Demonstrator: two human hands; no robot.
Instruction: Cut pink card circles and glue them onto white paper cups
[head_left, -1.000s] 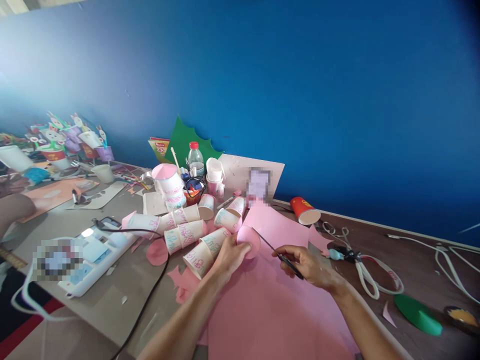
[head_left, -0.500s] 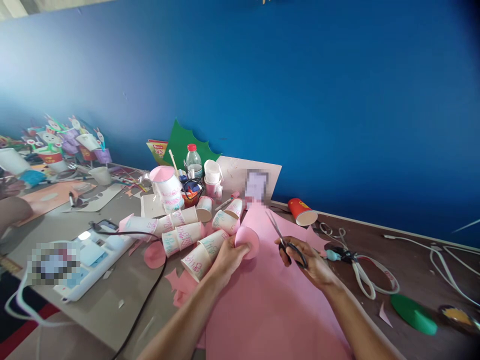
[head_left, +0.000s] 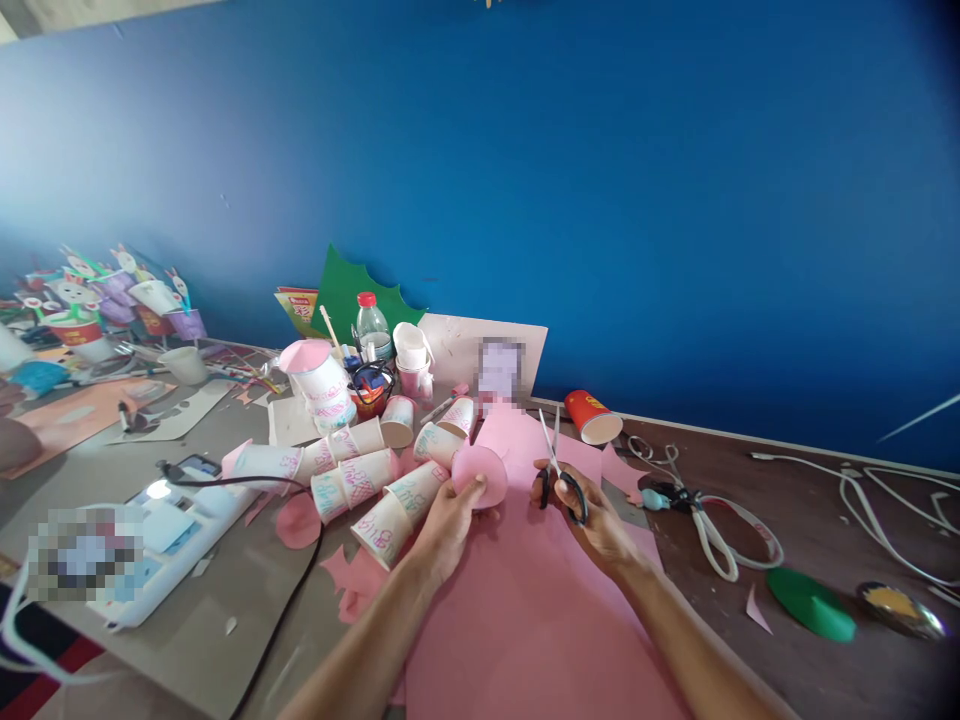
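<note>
My left hand point(head_left: 444, 523) is closed on a round pink paper disc point(head_left: 480, 474), which it holds upright above a large pink paper sheet point(head_left: 525, 610). My right hand point(head_left: 585, 510) grips black-handled scissors point(head_left: 556, 470), their blades open and pointing up and away, just right of the disc. Several decorated paper cups point(head_left: 360, 475) lie on their sides in a row left of my left hand.
A white power strip point(head_left: 161, 520) with a black cable lies at the left. Stacked cups point(head_left: 319, 380), a water bottle point(head_left: 367, 322) and a red cup point(head_left: 592, 416) stand near the blue wall. White cords point(head_left: 720, 540) and a green lid point(head_left: 810, 603) lie at the right.
My right hand has swung the scissors from pointing left at the disc to pointing upward, and has moved closer to my left hand. The view has shifted slightly.
</note>
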